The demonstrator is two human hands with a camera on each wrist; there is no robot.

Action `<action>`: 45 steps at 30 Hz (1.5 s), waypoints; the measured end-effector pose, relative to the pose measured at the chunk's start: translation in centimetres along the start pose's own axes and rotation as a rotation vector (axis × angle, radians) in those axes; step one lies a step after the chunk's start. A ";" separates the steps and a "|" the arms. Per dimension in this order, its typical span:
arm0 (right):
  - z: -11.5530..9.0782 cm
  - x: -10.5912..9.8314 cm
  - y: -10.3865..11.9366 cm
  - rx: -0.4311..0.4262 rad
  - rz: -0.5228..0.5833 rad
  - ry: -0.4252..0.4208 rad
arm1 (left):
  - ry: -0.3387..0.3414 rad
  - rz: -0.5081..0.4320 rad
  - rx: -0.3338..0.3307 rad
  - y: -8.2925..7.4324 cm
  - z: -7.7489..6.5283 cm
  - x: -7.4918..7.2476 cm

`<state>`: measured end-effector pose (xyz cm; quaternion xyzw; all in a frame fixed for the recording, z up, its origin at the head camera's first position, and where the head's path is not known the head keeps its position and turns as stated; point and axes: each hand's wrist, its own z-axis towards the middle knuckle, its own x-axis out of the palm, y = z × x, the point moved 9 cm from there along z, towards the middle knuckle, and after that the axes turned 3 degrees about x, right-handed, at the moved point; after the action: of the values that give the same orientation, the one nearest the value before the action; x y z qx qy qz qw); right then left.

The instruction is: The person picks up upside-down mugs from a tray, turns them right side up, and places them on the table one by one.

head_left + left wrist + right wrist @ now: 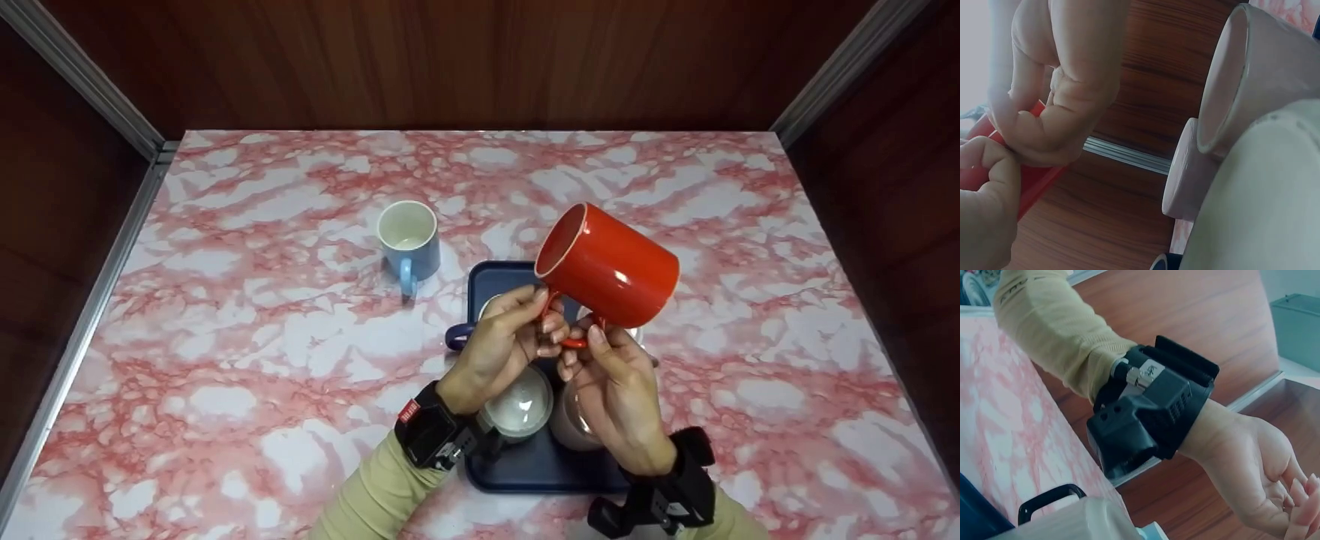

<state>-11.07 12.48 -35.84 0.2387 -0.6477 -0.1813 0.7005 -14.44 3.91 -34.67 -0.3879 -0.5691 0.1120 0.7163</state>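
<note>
A glossy red mug [619, 266] is held in the air above the dark blue tray [544, 478], tipped on its side with its mouth toward the upper left. Its handle points down toward the person. My left hand [491, 352] pinches the handle near the mug's rim. Thumb and fingers of my right hand [622, 386] grip the handle's other end, closer to the base. Fingers of both hands hide much of the handle. In the left wrist view, the red mug [1033, 185] shows only partly behind the hands.
Several cups crowd the tray, among them a pale cup [519, 409] and a pinkish cup [576, 424], partly covered by the hands. A dark purple handle [459, 336] sticks out over the tray's left edge. Left of the tray, a light blue mug [420, 253] stands upright on the table.
</note>
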 end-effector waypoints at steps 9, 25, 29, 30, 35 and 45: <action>0.4 0.7 0.3 -0.036 -0.116 0.109 | -0.081 0.147 0.047 -0.5 -0.1 -1.6; 2.3 1.1 0.9 -0.030 -0.609 0.117 | -0.196 0.652 0.212 -3.7 -1.0 -4.1; 3.4 1.1 1.0 -0.015 -0.638 0.118 | -0.245 0.643 0.243 -4.9 -1.4 -5.0; 3.6 1.3 1.2 -0.007 -0.651 0.109 | -0.261 0.645 0.255 -5.3 -1.5 -5.3; 4.5 3.1 2.0 0.055 -0.718 0.019 | -0.350 0.695 0.298 -7.3 -2.4 -7.3; 7.5 2.7 0.3 0.193 -0.774 -0.035 | -0.567 0.759 0.295 -9.1 -4.3 -11.6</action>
<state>-18.27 10.46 -33.12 0.5269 -0.5357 -0.3741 0.5436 -16.91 -11.09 -37.10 -0.4163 -0.5383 0.5455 0.4893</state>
